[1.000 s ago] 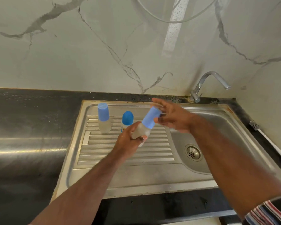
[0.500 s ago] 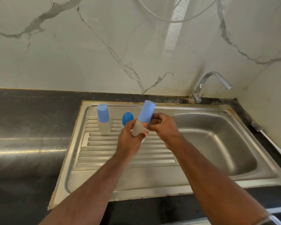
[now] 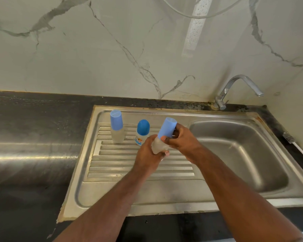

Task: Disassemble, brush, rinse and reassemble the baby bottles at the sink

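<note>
Over the drainboard (image 3: pixel 129 165), left fingers (image 3: pixel 148 151) wrap the bottle (image 3: pixel 157 145) while right fingers (image 3: pixel 177 137) pinch its blue cap (image 3: pixel 166 127).

**Room around the drainboard**

Two bottles, the light-capped bottle (image 3: pixel 117 127) and the dark-capped bottle (image 3: pixel 142 131), stand near the drainboard's (image 3: pixel 112 165) far edge. Its ribbed front lies bare; the basin (image 3: pixel 252 154) is open, the faucet (image 3: pixel 238 89) over its far corner.

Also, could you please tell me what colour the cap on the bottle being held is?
Light blue; the held bottle's cap shows best in the head view.
</note>
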### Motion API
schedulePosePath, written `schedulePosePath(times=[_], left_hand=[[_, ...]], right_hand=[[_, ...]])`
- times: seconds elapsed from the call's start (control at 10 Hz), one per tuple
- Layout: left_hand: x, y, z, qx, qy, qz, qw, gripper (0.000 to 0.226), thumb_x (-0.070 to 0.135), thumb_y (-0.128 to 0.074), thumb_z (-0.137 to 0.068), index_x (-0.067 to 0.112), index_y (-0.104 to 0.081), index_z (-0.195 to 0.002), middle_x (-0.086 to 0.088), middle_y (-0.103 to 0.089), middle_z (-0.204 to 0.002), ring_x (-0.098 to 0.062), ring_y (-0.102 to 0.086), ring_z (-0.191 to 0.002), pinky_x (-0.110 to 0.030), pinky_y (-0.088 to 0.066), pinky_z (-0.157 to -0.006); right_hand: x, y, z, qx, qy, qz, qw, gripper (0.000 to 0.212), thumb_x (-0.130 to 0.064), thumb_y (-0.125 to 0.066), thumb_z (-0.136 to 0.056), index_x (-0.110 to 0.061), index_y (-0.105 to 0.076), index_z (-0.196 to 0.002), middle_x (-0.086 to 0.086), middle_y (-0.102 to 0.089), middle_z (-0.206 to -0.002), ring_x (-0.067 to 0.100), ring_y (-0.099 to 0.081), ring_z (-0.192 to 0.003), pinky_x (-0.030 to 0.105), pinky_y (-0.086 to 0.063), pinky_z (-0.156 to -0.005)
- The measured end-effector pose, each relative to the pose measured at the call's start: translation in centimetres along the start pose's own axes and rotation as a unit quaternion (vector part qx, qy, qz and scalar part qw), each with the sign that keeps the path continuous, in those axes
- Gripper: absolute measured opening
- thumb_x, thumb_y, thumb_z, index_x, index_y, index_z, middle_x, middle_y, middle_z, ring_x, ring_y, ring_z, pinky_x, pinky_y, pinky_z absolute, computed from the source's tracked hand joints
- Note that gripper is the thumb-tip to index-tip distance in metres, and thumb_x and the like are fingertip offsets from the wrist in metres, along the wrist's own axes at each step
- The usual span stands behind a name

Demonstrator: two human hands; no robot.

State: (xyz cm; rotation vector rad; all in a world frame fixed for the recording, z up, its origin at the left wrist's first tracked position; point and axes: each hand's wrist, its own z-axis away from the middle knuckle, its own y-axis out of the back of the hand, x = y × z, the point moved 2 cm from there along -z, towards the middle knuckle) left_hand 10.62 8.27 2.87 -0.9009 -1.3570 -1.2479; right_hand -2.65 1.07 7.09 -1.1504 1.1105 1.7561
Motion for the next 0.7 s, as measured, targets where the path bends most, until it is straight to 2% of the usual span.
schedulePosePath(times=[0.1,0.2,0.3,0.4,0.5,0.6,0.7], left_hand=[[-1.1,1.2,0.1,0.036,0.031,-0.054,0.997,0.039,0.028,-0.083,-0.082,0.032,-0.062,-0.115,0.016,-0.067,-0.103,-0.004,-0.065,-0.096,-0.008,-0.043,-0.069],[-2.4,3.6,-0.2,0.149,0.057,-0.046,0.986,0.023,0.016,-0.077,-0.086,0.021,-0.064,-0.104,0.007,-0.069,-0.097,-0.011,-0.067,-0.089,-0.003,-0.040,-0.061],[-2.5,4.9,-1.1,0.179,0.070,-0.045,0.980,0.029,0.012,-0.072,-0.089,0.020,-0.055,-0.111,0.006,-0.066,-0.105,-0.003,-0.062,-0.085,-0.007,-0.041,-0.057],[-2.9,4.9,-2.0,0.174,0.098,-0.057,0.978,0.034,0.018,-0.073,-0.090,0.024,-0.049,-0.114,0.005,-0.062,-0.109,-0.001,-0.057,-0.081,-0.013,-0.039,-0.058],[-3.3,4.8,-2.1,0.184,0.101,-0.064,0.976,0.029,0.018,-0.074,-0.088,0.017,-0.052,-0.107,0.005,-0.062,-0.102,-0.003,-0.057,-0.080,-0.009,-0.037,-0.056],[-3.9,4.4,-1.4,0.173,0.076,-0.083,0.979,0.022,0.015,-0.071,-0.087,0.020,-0.052,-0.097,0.005,-0.064,-0.096,-0.010,-0.062,-0.084,-0.010,-0.038,-0.059],[-3.9,4.2,-1.1,0.159,0.042,-0.119,0.979,0.022,0.017,-0.069,-0.087,0.030,-0.052,-0.091,0.007,-0.062,-0.095,-0.006,-0.060,-0.086,-0.013,-0.038,-0.065]], right_hand=[[0.6,1.4,-1.5,0.068,0.032,0.066,0.995,0.059,-0.017,-0.088,-0.075,-0.021,-0.056,-0.124,0.001,-0.068,-0.116,0.021,-0.066,-0.107,0.041,-0.057,-0.094],[0.9,2.3,-3.3,0.126,0.043,0.145,0.981,0.068,-0.025,-0.089,-0.074,-0.016,-0.054,-0.132,0.004,-0.066,-0.124,0.021,-0.063,-0.111,0.041,-0.053,-0.097],[1.6,2.0,-4.6,0.116,0.042,0.181,0.976,0.071,-0.027,-0.088,-0.075,-0.016,-0.052,-0.135,0.003,-0.064,-0.127,0.021,-0.061,-0.113,0.038,-0.051,-0.097],[2.0,1.8,-5.4,0.104,0.036,0.184,0.977,0.074,-0.029,-0.088,-0.075,-0.016,-0.049,-0.137,0.002,-0.062,-0.130,0.017,-0.057,-0.111,0.034,-0.048,-0.094],[2.6,2.0,-6.1,0.097,0.034,0.178,0.979,0.079,-0.028,-0.089,-0.073,-0.017,-0.047,-0.138,0.002,-0.060,-0.133,0.016,-0.055,-0.112,0.033,-0.046,-0.095],[2.8,1.9,-5.9,0.089,0.025,0.183,0.979,0.084,-0.029,-0.092,-0.069,-0.018,-0.046,-0.139,0.003,-0.059,-0.135,0.021,-0.057,-0.118,0.036,-0.047,-0.099],[2.7,2.0,-5.6,0.094,0.028,0.168,0.981,0.086,-0.029,-0.093,-0.068,-0.019,-0.046,-0.139,-0.001,-0.058,-0.131,0.017,-0.055,-0.116,0.035,-0.047,-0.098]])
